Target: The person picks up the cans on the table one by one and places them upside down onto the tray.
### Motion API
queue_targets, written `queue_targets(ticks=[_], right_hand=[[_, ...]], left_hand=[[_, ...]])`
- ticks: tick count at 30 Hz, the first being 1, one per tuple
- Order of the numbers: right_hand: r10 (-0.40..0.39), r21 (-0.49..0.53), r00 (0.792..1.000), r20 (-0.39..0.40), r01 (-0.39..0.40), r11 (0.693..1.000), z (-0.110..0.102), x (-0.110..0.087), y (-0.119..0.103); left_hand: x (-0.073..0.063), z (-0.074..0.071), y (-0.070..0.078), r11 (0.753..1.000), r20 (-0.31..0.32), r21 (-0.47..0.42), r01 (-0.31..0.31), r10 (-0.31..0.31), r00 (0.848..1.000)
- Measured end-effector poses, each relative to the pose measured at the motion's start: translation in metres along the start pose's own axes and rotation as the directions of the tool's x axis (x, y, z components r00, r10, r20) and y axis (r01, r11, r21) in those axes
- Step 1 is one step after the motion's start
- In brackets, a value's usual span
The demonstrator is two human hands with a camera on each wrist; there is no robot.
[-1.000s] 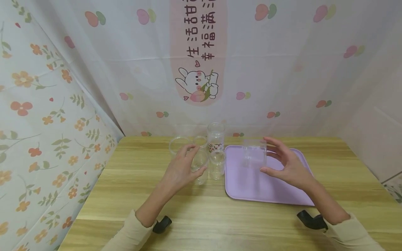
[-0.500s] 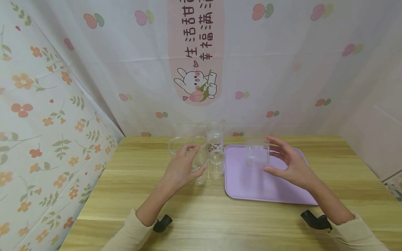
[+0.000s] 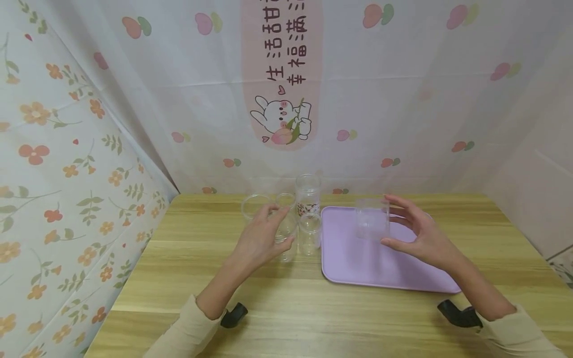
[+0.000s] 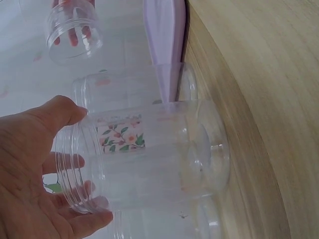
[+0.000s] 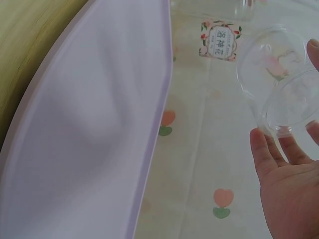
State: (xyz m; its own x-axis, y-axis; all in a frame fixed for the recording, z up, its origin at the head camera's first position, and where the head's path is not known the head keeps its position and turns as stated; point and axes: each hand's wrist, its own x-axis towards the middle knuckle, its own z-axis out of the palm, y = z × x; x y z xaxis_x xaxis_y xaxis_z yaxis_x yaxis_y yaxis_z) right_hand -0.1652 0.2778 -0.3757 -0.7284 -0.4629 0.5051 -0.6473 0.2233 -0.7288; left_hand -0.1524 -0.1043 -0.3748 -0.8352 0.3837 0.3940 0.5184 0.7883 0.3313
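Two transparent jars are in hand. My left hand (image 3: 259, 243) grips one clear jar (image 4: 159, 169) by its threaded neck; it stands upright on the wooden table. Raised over the lilac tray (image 3: 353, 268), another clear jar (image 3: 372, 221) is held by my right hand (image 3: 418, 236) between thumb and fingers. Which way its mouth faces is hard to tell. Close to my left hand stand more clear containers: a tall jar (image 3: 308, 196) with a floral label, a small one (image 3: 310, 238), a wide one (image 3: 250, 206) and a narrow one (image 3: 285, 200) behind, partly hidden.
The tray lies on the right half of the table (image 3: 277, 313), just right of the jar group. A patterned curtain (image 3: 385, 119) hangs along the table's back edge, and a floral cloth (image 3: 80, 209) hangs along the left.
My right hand has drifted a little to the right, carrying its clear jar over the tray. The left hand keeps its place on the other jar.
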Motion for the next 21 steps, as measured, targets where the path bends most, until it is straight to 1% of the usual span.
queue_targets(ticks=[3, 10, 17, 21], right_hand=[[0.009, -0.01, 1.0, 0.009, -0.009, 1.0, -0.003, -0.001, -0.001], [0.061, -0.084, 0.998, 0.02, -0.06, 0.995, -0.011, -0.004, 0.0], [0.086, -0.135, 0.996, 0.022, -0.082, 0.987, -0.016, -0.007, -0.001], [0.089, -0.145, 0.996, 0.027, -0.084, 0.986, -0.019, -0.008, -0.001]], left_hand=[[0.001, 0.0, 0.0, 1.0, 0.007, 0.008, 0.004, -0.005, 1.0], [0.001, 0.001, 0.0, 1.0, 0.007, 0.009, 0.005, -0.005, 1.0], [0.001, -0.001, 0.001, 1.0, 0.024, -0.002, 0.02, -0.02, 1.0], [0.001, -0.001, 0.001, 1.0, 0.026, 0.006, 0.019, -0.019, 0.999]])
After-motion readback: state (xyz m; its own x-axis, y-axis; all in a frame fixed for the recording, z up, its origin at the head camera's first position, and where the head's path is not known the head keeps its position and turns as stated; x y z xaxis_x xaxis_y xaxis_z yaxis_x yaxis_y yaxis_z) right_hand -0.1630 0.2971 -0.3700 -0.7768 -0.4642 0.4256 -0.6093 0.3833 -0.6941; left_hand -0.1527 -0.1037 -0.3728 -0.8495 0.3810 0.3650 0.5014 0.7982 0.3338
